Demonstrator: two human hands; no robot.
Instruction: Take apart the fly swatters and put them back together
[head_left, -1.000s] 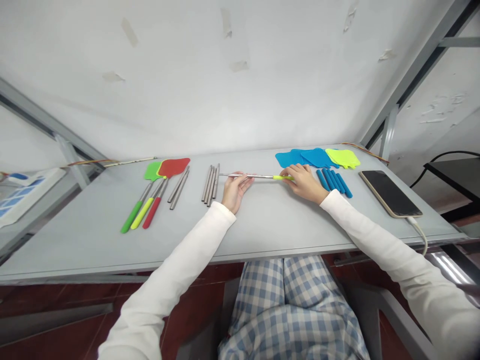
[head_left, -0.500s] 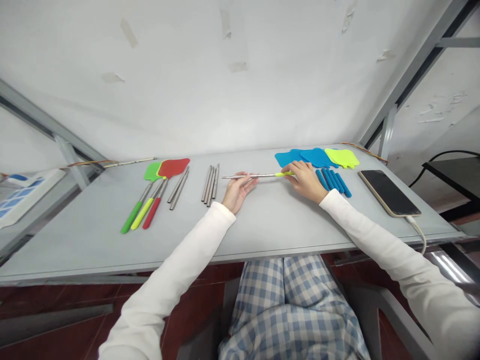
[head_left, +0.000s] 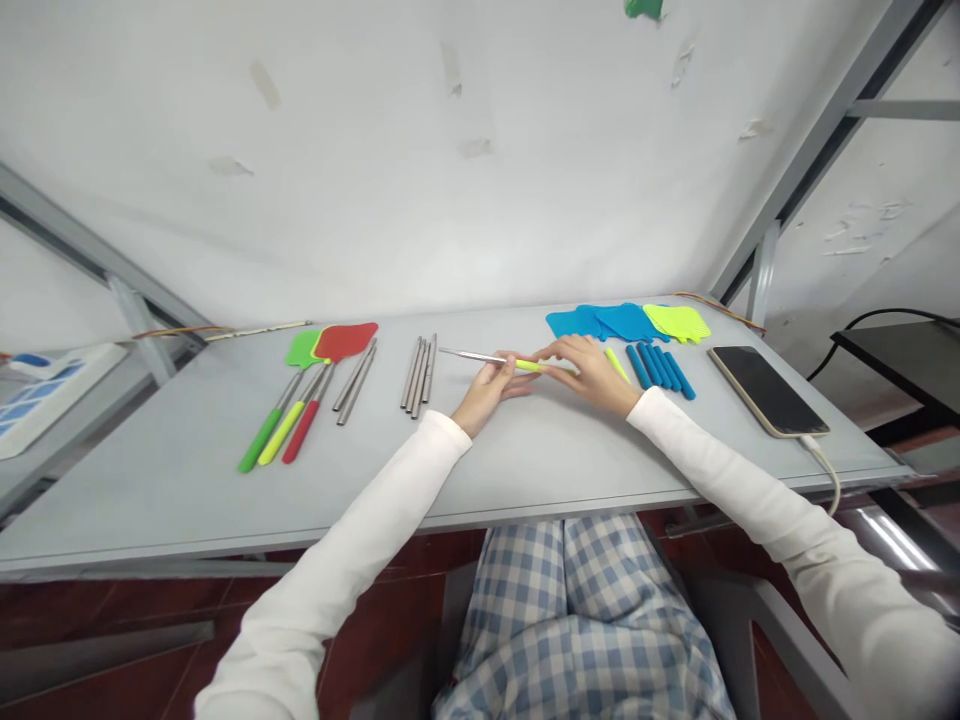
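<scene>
My left hand is closed around a thin metal rod, where it meets a yellow-green handle sleeve. My right hand grips the other end of that sleeve, its fingers partly covering it. The rod lies nearly level and points left. Just beyond my right hand rests another yellow-green sleeve, and beside it several blue sleeves sit in a row. Behind these are blue swatter heads and yellow-green swatter heads. Several loose metal rods lie left of my left hand.
Farther left are a few more rods and three swatters with green, yellow and red handles. A phone with a charging cable lies at the right. The white wall stands behind the grey table.
My right hand has moved left along the sleeve, closer to my left hand. The sleeve now reaches my left fingers, and the loose yellow-green sleeve has come into view.
</scene>
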